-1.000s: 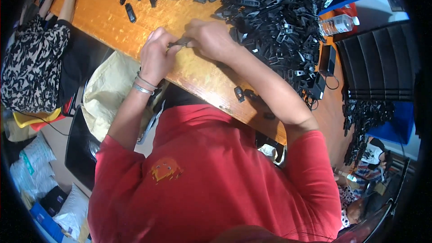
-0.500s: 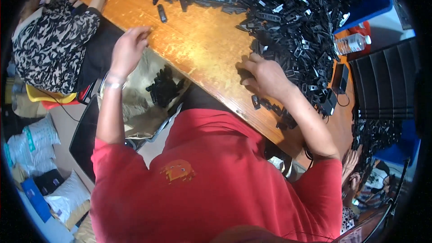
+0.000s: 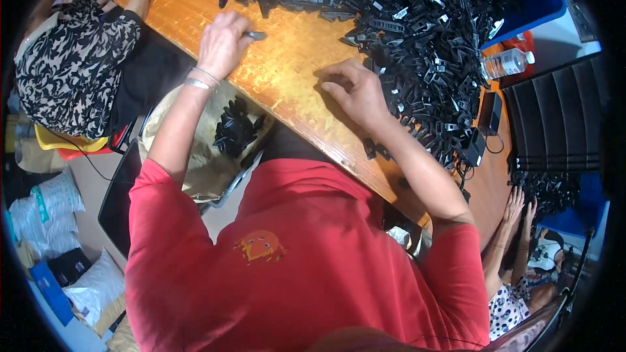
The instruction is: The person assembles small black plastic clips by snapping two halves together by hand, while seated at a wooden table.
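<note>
My left hand [image 3: 225,44] is over the table's near left edge, its fingers closed on a small dark plastic part [image 3: 256,36] that sticks out past the fingertips. My right hand [image 3: 357,94] hovers low over the wooden table [image 3: 293,58], empty as far as I can see, thumb and forefinger apart. Just beyond it spreads a large heap of black plastic parts [image 3: 417,45]. A few loose black parts [image 3: 375,148] lie beside my right wrist. Below the table edge, a brown paper-lined bag [image 3: 195,150] holds a small pile of black parts [image 3: 238,127].
A blue bin [image 3: 548,19] stands behind the heap at the far right. Near it are a clear plastic bottle [image 3: 507,64] and a black box with a cable [image 3: 490,114]. One person in a patterned top [image 3: 78,72] sits at left; another person's hands [image 3: 514,207] show at right.
My left hand has moved forward and right onto the table and taken hold of the loose part lying there. My right hand has shifted slightly left, away from the heap.
</note>
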Tool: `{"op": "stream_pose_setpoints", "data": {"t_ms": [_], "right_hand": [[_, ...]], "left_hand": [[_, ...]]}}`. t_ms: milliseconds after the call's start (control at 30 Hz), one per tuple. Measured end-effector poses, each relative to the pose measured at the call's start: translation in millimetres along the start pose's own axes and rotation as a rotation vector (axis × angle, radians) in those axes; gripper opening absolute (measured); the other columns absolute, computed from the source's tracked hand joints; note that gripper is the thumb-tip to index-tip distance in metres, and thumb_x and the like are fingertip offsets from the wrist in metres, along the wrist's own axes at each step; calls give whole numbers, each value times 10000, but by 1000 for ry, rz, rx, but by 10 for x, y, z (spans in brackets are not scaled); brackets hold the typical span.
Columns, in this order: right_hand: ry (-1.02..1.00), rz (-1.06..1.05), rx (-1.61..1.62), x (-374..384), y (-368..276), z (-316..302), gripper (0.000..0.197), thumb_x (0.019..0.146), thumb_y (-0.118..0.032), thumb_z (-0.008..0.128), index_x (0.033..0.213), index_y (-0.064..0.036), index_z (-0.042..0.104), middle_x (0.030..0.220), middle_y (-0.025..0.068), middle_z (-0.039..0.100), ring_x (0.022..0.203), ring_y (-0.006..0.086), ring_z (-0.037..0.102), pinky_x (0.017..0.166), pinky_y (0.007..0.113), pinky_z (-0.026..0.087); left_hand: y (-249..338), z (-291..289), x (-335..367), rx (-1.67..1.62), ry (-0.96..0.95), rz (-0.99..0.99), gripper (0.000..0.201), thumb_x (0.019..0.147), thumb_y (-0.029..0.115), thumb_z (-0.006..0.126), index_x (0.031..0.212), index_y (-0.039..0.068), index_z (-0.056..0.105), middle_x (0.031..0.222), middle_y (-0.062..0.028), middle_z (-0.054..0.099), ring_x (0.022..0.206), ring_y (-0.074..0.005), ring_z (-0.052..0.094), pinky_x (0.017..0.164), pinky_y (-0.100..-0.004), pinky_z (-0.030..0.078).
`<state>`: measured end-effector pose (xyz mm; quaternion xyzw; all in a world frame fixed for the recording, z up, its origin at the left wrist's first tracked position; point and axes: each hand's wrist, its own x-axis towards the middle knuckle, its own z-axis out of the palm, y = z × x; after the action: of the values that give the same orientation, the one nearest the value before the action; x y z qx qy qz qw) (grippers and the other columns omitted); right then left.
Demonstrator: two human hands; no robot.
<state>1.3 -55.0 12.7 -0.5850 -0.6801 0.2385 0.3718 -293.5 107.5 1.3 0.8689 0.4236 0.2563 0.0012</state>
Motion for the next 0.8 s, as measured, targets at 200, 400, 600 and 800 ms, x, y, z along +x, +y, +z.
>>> {"op": "stream_pose_setpoints", "data": {"t_ms": [200,400,600,800], "right_hand": [[-136,-76,-423,-31,-117,-67,194,881,-130,809,1048,-32,805,1006,183,737,925,387,747,809,487,601],[-96,-85,-420,201,-268,120,219,901,-152,813,1079,-26,792,991,173,715,893,394,741,793,502,599],[34,-143,-270,481,-148,470,203,854,-131,869,1049,-82,835,1018,119,708,909,362,739,771,470,595],[-69,-138,-252,583,3,403,209,865,-80,837,1069,-119,820,1009,115,715,930,376,721,782,465,575]], "left_hand": [[537,143,-273,-234,-13,31,259,868,195,864,1053,72,731,1020,-112,703,1011,-345,680,880,-477,534],[536,126,-451,-296,75,9,296,826,153,895,1068,44,765,1031,-125,716,988,-367,668,888,-446,537],[533,142,-461,-348,62,-27,236,824,136,899,1003,37,781,1007,-131,707,975,-353,667,877,-437,533],[481,124,-453,-357,86,-15,248,825,143,901,1013,32,783,988,-123,694,957,-347,658,858,-430,528]]}}
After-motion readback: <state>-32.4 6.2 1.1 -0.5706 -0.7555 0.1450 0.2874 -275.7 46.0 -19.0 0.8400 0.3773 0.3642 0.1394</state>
